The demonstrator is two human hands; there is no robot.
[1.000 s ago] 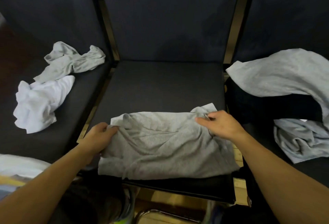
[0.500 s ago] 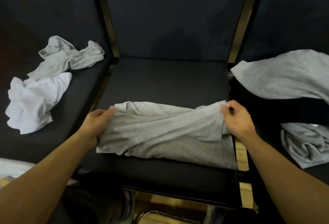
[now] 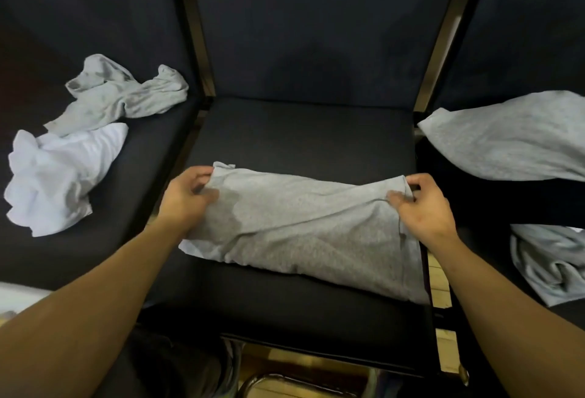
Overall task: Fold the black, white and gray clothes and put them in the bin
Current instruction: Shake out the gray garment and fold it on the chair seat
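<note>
A gray garment point(image 3: 304, 226) lies partly folded across the middle black seat point(image 3: 304, 131). My left hand point(image 3: 186, 198) pinches its far left corner. My right hand point(image 3: 424, 207) pinches its far right corner. Both corners are lifted a little off the seat, and the near part of the cloth rests on the cushion. No bin is in view.
On the left seat lie a crumpled gray garment point(image 3: 123, 96) and a crumpled white one point(image 3: 53, 176). On the right seat a gray garment point(image 3: 506, 144) drapes over something black, and another gray piece point(image 3: 550, 264) lies nearer. Seat backs rise behind.
Both hands took the cloth's far corners and drew them apart and away from me, so the garment is stretched wider and flatter than a second ago.
</note>
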